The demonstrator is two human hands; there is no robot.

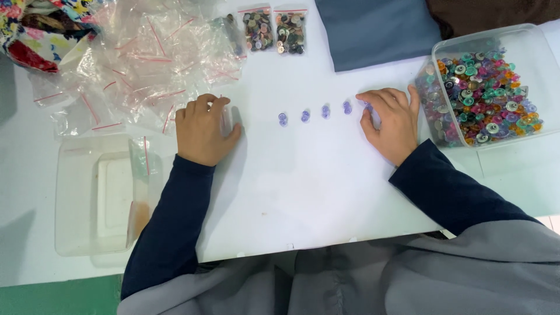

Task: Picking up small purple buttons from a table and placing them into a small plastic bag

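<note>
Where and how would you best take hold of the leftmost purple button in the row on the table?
Pinch the leftmost purple button by its rim, coming from above. It lies flat, small and round, apart from its neighbours, so opposite edges are probably the only grip.

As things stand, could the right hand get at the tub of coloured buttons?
Probably yes: the right hand lies just beside the open tub of coloured buttons, with no lid and nothing between them.

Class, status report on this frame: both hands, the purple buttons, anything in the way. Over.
Left hand curled on a small clear bag. Right hand fingertips at the end of the purple button row. Nothing blocking the row; button tub just right of it.
</note>
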